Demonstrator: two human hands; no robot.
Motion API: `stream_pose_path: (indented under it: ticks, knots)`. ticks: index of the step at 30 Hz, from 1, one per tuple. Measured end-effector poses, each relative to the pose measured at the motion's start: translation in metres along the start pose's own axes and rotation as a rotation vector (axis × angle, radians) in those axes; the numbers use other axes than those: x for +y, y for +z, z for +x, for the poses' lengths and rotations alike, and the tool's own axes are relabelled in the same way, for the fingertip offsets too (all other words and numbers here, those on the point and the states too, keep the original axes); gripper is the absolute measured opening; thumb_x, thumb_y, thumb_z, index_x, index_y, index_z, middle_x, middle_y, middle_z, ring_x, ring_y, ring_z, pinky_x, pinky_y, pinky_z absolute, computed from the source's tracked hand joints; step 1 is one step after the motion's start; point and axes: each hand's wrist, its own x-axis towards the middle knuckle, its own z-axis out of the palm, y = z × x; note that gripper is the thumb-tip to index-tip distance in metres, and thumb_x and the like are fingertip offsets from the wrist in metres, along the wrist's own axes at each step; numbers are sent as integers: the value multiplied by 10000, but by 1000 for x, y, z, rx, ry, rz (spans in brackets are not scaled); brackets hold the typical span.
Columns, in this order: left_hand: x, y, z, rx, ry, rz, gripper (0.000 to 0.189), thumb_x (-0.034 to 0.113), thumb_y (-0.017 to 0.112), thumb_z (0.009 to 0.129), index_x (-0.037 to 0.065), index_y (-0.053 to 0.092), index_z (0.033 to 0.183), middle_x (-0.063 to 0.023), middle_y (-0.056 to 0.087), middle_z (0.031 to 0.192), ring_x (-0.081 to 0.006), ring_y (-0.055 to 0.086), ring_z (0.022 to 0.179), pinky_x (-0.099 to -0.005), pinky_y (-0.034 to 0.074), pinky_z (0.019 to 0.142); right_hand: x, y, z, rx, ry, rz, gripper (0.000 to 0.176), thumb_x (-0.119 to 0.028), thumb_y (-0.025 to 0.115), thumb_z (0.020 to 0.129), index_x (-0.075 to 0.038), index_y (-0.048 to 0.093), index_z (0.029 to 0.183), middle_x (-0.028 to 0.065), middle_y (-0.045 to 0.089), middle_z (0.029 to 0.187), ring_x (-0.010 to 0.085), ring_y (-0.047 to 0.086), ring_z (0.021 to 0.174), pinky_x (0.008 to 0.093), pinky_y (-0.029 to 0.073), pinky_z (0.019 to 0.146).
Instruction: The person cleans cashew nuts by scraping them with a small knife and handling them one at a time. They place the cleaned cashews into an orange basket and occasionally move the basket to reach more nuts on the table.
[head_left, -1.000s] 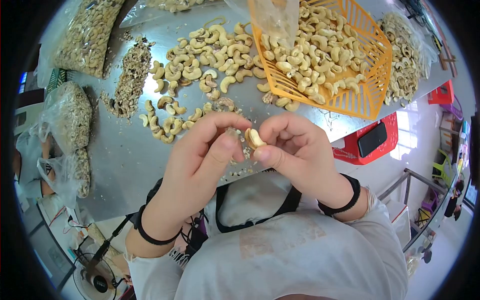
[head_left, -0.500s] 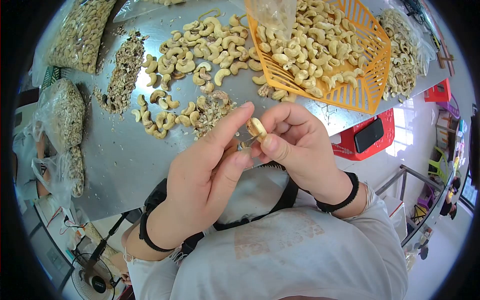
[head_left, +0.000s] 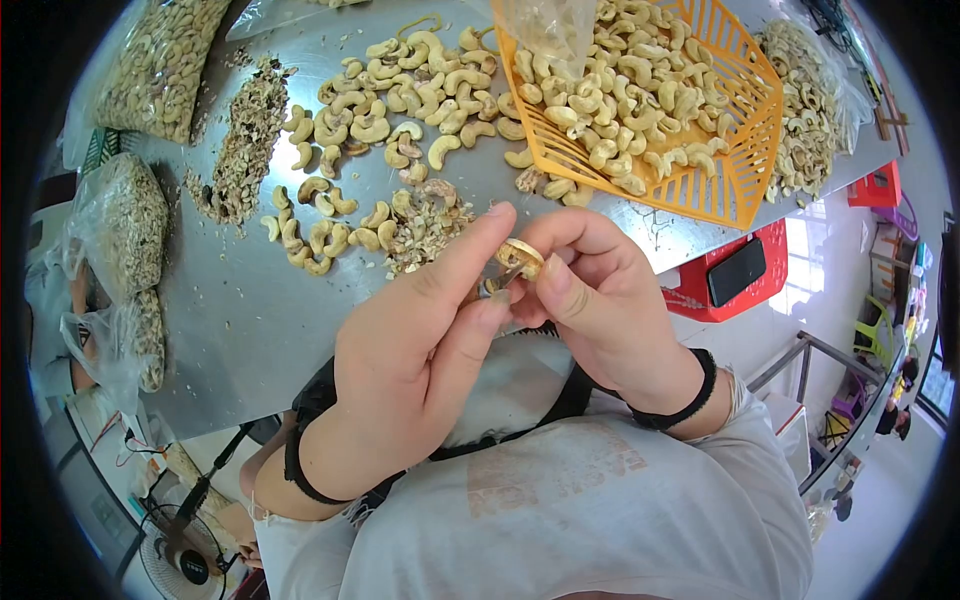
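Observation:
Between the fingertips of my right hand is a cashew, its curved inner side showing. My left hand is closed around a small metal blade, which touches the nut; its handle is mostly hidden by the fingers. Just beyond my left fingertips lies a heap of nut scraps on the metal table. Loose cashews are spread behind it. A yellow plastic basket full of cashews stands tilted at the back right.
Bags of nuts and of crumbs lie at the left, beside a pile of brown crumbs. More pieces lie right of the basket. A phone rests on a red stool past the table edge.
The cashew has turned in my right fingertips, so its inner curve now faces up beside the blade. Both hands have stayed almost in place.

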Motion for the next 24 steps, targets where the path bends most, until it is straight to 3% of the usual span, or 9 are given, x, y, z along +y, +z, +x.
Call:
stream_pose_path:
  ticks: [5, 9, 11, 15, 20, 24]
  knots:
    - [5, -1, 2, 22, 93, 253, 360, -13, 501, 752, 9, 469, 1110, -126, 567, 873, -212, 566, 667, -254, 440, 609, 3, 3, -2, 19, -68, -89, 174, -128, 538, 802, -8, 479, 914, 49, 542, 789, 87, 513, 697, 206, 420, 617]
    - [7, -4, 0, 6, 54, 253, 353, -18, 495, 756, 12, 474, 1107, -128, 568, 890, -197, 568, 656, -243, 437, 610, 6, 6, -2, 65, -69, -93, 166, -109, 542, 796, -8, 477, 910, 44, 539, 805, 78, 515, 721, 202, 430, 639]
    - [8, -4, -3, 11, -209, -83, 351, -5, 500, 760, 14, 473, 1110, -120, 571, 902, -175, 566, 661, -243, 431, 604, 4, 2, -1, 44, -75, -101, 161, -106, 540, 797, -7, 476, 907, 43, 538, 802, 78, 516, 725, 202, 433, 644]
    - [11, -1, -2, 18, -207, -16, 348, 10, 507, 762, 15, 474, 1108, -114, 572, 922, -160, 567, 683, -241, 430, 611, 4, 3, 0, 26, -96, -39, 155, -103, 537, 799, -5, 472, 900, 45, 534, 796, 80, 518, 731, 210, 442, 649]
    - [4, 1, 0, 45, 8, 120, 353, 10, 508, 760, 19, 475, 1111, -114, 573, 918, -163, 568, 688, -243, 433, 606, 3, 5, -1, 30, -104, -63, 152, -92, 535, 798, -1, 473, 903, 50, 535, 799, 86, 521, 732, 210, 443, 649]
    - [8, -4, 0, 18, 58, 228, 338, 5, 496, 771, 14, 476, 1108, -114, 575, 903, -156, 565, 671, -238, 434, 601, 6, 7, -1, 40, -149, -133, 149, -81, 534, 796, 1, 473, 905, 53, 535, 805, 97, 525, 735, 212, 439, 660]
